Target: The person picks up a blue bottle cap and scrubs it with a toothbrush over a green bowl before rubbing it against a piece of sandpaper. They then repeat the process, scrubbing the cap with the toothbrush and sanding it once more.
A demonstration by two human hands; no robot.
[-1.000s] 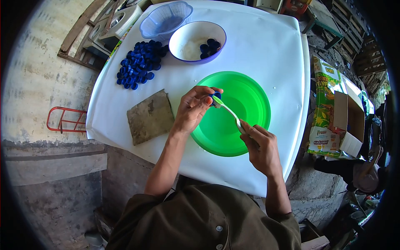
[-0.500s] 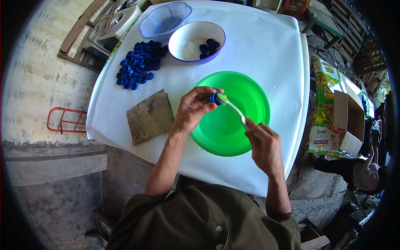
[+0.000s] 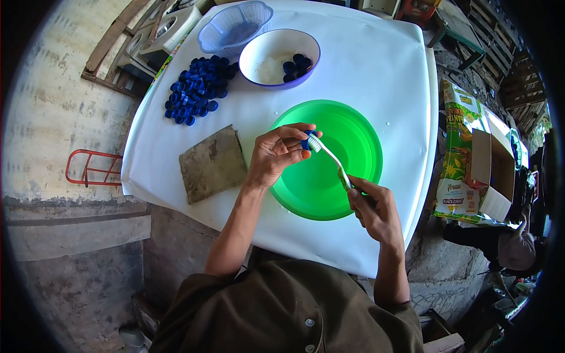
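Note:
Over the left side of a green basin (image 3: 368,170), my left hand (image 3: 275,154) pinches a blue bottle cap (image 3: 305,142) between thumb and fingers. My right hand (image 3: 376,209) grips the handle of a toothbrush (image 3: 333,157) with white and green on it. The brush's bristles touch the cap at its open side. A pile of similar blue caps (image 3: 197,88) lies at the far left of the table. Beyond the basin, a white bowl with a purple outside (image 3: 282,41) holds several blue caps and something whitish at its bottom.
A pale blue plastic basket (image 3: 232,26) stands behind the bowl. Left of my left hand lies a worn grey square slab (image 3: 213,165) on the white-covered table (image 3: 365,65). An open cardboard box (image 3: 491,170) and another person (image 3: 515,247) are off to the right.
The toothbrush has rolled in my right hand, so its bristles now face the camera more. My right hand has shifted slightly down and right; the cap stays in my left hand.

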